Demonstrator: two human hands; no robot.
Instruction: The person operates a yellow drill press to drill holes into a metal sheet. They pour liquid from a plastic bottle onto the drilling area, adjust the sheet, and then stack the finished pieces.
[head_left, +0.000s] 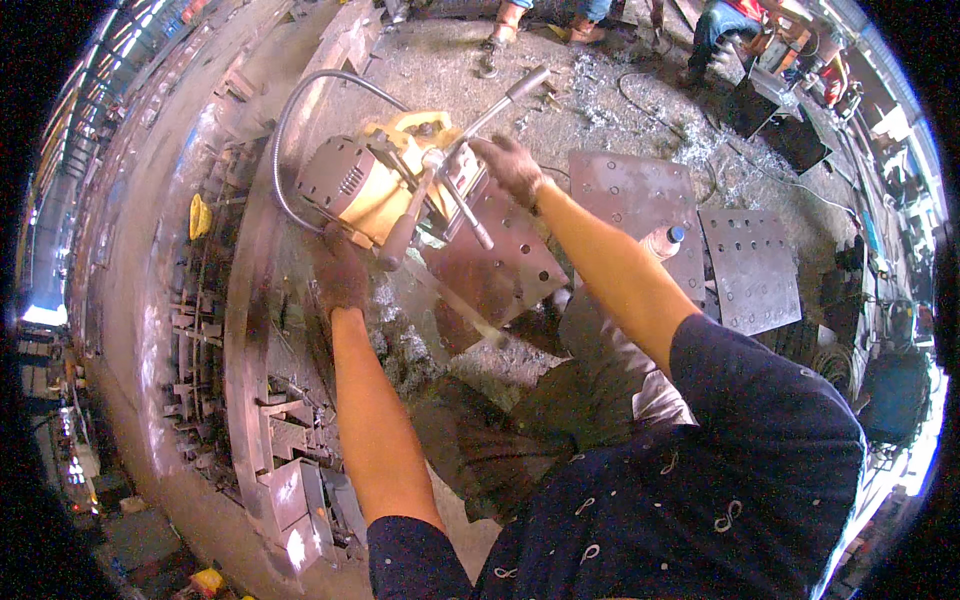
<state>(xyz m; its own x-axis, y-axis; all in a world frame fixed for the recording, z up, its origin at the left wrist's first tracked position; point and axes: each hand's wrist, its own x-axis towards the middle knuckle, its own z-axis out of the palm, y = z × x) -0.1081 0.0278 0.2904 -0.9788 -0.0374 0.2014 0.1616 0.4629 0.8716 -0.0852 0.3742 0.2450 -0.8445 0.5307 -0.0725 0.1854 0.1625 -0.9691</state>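
Observation:
A yellow magnetic drill (pixel 375 190) with a grey motor housing and long feed handles stands tilted in front of me, over a perforated steel plate (pixel 500 255). My right hand (pixel 512 172), dark as if gloved, is at the drill's right side, its fingers curled onto the drill beside the feed-handle hub. Against the underside of the motor end is my left hand (pixel 342 272), equally dark; its fingers are blurred and partly hidden by the housing. A flexible metal conduit (pixel 280 150) loops from the drill's top round to its motor end.
More drilled plates (pixel 750 265) lie to the right, with a clear bottle (pixel 662 241) with a blue cap. A long steel beam (pixel 250 330) runs along the left. Metal shavings (pixel 630 100) and cables litter the floor. Other people's feet (pixel 585 28) show at the far side.

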